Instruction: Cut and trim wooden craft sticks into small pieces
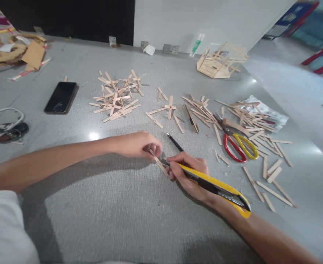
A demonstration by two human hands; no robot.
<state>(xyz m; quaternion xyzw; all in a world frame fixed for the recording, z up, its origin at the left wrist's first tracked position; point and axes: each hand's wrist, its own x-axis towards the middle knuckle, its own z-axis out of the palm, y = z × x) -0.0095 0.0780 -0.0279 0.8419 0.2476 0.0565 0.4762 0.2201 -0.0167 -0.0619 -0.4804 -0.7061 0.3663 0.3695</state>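
Observation:
My left hand [141, 145] pinches one end of a popsicle stick [159, 164] just above the grey table. In my right hand [190, 168] is a yellow and black utility knife [216, 186], its handle lying back along the wrist. The knife's blade end touches or nearly touches the stick, and fingertips of that hand are close to the stick's lower end. Just beyond my right hand lies a black pen [174, 142]. Farther out, a few sticks joined in angled shapes [170, 107] rest on the table.
A heap of sticks [117, 97] lies beyond my left hand. To the right are red and yellow handled scissors [234, 146], loose sticks [256, 121] and another pen [191, 118]. A phone [61, 97] and cable [10, 110] lie left. A stick frame [222, 62] stands at the back.

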